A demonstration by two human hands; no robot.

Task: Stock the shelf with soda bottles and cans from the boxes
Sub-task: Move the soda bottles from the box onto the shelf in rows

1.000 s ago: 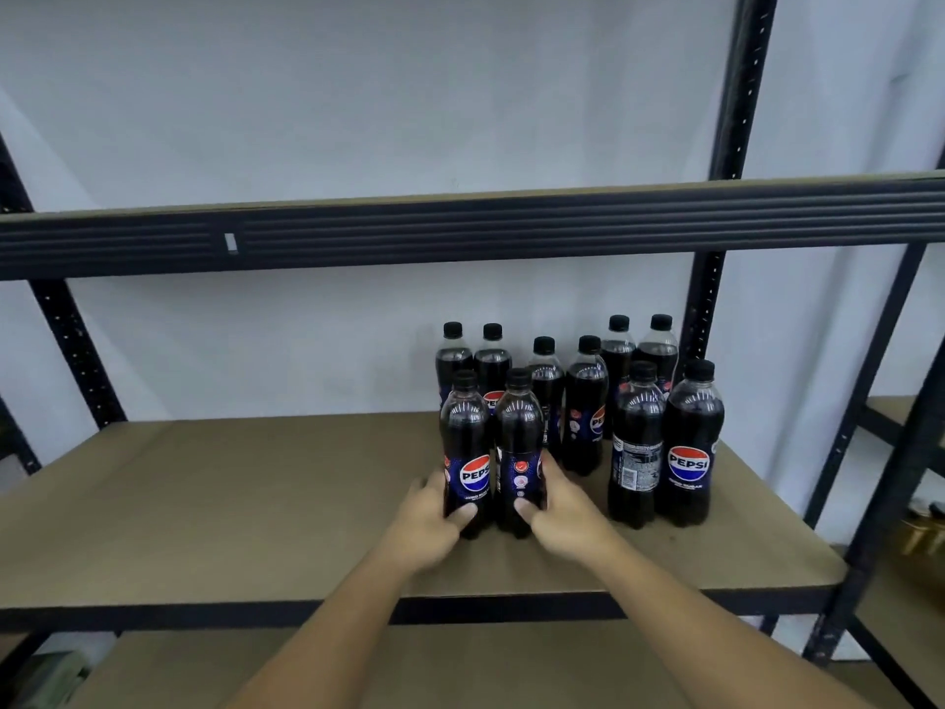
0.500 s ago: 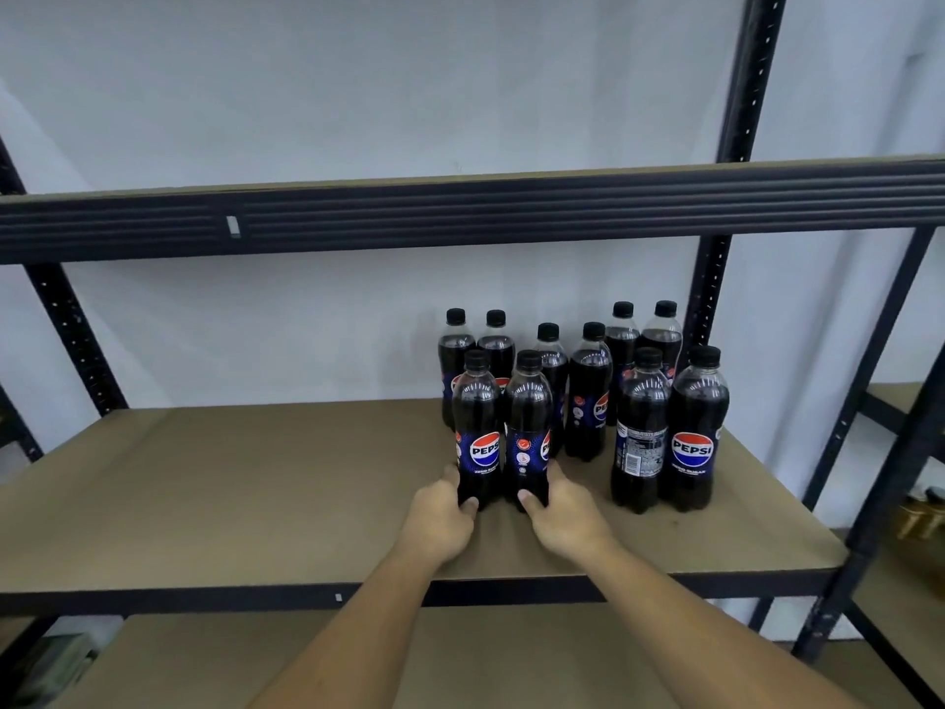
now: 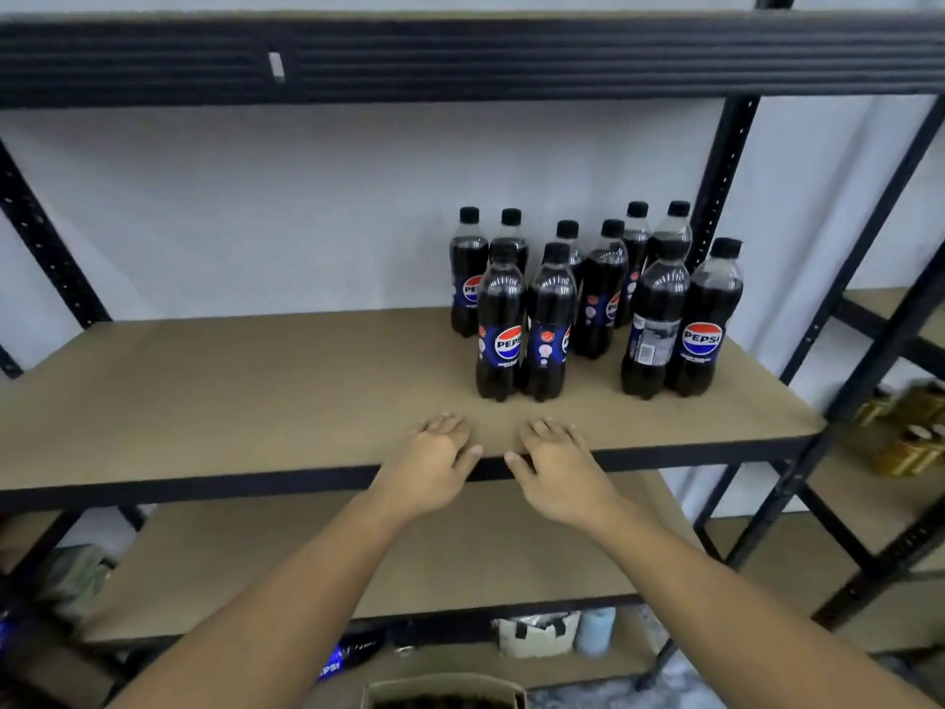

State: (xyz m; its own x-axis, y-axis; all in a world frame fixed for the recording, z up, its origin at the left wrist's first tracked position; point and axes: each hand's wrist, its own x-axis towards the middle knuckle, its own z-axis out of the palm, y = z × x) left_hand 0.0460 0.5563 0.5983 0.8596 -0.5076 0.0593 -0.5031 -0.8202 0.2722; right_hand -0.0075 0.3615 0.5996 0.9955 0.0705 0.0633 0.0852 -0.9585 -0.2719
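Note:
Several dark Pepsi bottles with black caps stand upright on the right half of the brown shelf board (image 3: 230, 396). The nearest pair, one bottle (image 3: 500, 324) and its neighbour (image 3: 549, 324), stands side by side in front of the others. Another front pair (image 3: 680, 324) is further right. My left hand (image 3: 434, 463) and my right hand (image 3: 560, 468) hover at the shelf's front edge, just short of the nearest pair. Both hands hold nothing, fingers loosely bent.
The upper shelf beam (image 3: 460, 58) runs overhead. A lower shelf board (image 3: 409, 555) lies beneath my arms. An open cardboard box (image 3: 445, 695) sits at the bottom, with packaged items (image 3: 542, 631) behind it. Gold cans (image 3: 910, 432) sit on a neighbouring rack at right.
Both hands have let go of the front pair of bottles and pulled back to the shelf's front edge. The view has tilted down, showing the lower shelf and box.

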